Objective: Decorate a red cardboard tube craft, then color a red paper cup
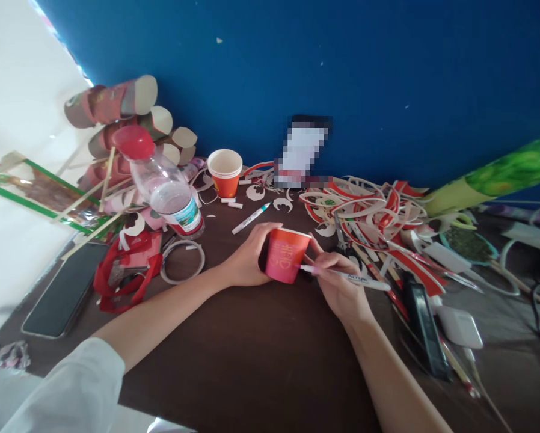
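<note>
**Red Cup Held Between Both Hands, Pen Tip at Its Wall**

The red paper cup is standing on the dark tabletop, near the middle of the view. It is tilting slightly, with its open mouth pointing up and a little away from the person. Its long axis is running from base to rim, close to upright.

The left hand is lying directly to the left of the red cup. Its fingers are wrapping around the cup's wall and its thumb is reaching toward the rim, so this hand is clamping the cup in place.

The right hand is lying directly to the right of the red cup, touching or just beside its lower wall. This hand is closing on a white marker pen. The pen's long axis is running nearly level, left to right, with its tip pointing left at the cup's printed side. Both hands are equally near the cup; the two are sitting apart, with the cup between them.

Behind the red cup, a second white pen is lying on the tabletop. Farther behind it, an orange cup is standing upright. To the left of the red cup, a plastic bottle is leaning. To the right of the red cup, a heap of cut paper strips is covering the tabletop.
</note>
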`<control>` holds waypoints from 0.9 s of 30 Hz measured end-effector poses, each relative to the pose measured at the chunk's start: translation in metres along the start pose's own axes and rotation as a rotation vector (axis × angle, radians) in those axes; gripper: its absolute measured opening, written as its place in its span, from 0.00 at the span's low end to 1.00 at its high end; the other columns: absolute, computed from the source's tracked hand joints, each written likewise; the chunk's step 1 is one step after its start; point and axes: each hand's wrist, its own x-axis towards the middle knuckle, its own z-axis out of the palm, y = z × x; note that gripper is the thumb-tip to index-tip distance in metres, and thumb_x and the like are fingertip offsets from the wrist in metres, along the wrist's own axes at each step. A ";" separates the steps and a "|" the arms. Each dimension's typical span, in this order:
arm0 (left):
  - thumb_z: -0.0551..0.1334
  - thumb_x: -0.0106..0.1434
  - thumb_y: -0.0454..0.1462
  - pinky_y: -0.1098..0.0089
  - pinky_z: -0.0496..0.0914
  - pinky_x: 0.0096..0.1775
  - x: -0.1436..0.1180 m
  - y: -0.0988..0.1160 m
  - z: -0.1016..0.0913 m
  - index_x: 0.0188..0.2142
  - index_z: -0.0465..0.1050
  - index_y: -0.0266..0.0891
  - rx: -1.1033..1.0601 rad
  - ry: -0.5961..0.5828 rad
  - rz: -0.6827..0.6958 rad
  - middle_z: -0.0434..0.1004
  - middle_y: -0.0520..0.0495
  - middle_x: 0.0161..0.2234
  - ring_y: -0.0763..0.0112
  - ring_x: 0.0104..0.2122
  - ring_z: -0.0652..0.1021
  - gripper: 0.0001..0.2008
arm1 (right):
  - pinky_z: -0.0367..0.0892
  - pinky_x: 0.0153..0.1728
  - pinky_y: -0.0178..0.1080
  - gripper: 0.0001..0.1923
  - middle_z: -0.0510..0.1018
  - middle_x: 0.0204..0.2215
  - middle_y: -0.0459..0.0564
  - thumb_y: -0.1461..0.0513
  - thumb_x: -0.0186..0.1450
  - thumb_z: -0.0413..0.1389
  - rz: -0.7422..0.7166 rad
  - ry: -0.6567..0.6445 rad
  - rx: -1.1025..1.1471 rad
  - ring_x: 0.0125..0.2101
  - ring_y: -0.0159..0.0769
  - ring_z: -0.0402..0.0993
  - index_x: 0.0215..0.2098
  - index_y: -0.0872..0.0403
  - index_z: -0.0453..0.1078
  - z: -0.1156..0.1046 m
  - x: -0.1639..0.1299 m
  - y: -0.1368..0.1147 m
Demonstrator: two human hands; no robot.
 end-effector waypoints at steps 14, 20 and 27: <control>0.74 0.45 0.42 0.45 0.61 0.60 -0.001 0.000 0.001 0.61 0.48 0.44 -0.024 0.031 -0.065 0.56 0.35 0.60 0.46 0.60 0.64 0.49 | 0.59 0.61 0.58 0.08 0.82 0.32 0.47 0.57 0.52 0.68 0.008 -0.009 -0.057 0.60 0.49 0.64 0.22 0.47 0.74 -0.005 -0.001 0.006; 0.75 0.45 0.42 0.45 0.61 0.60 -0.002 -0.001 0.001 0.61 0.48 0.42 -0.030 0.037 -0.074 0.56 0.33 0.60 0.46 0.61 0.64 0.49 | 0.58 0.61 0.58 0.08 0.79 0.25 0.46 0.57 0.52 0.68 0.009 -0.041 -0.074 0.60 0.49 0.65 0.22 0.47 0.74 -0.005 -0.001 0.007; 0.74 0.45 0.42 0.46 0.62 0.60 -0.001 -0.001 0.001 0.60 0.49 0.41 -0.033 0.049 -0.057 0.56 0.33 0.59 0.47 0.60 0.65 0.49 | 0.59 0.61 0.57 0.07 0.76 0.22 0.47 0.60 0.53 0.67 -0.012 -0.106 -0.120 0.62 0.49 0.60 0.21 0.47 0.74 -0.006 -0.002 0.006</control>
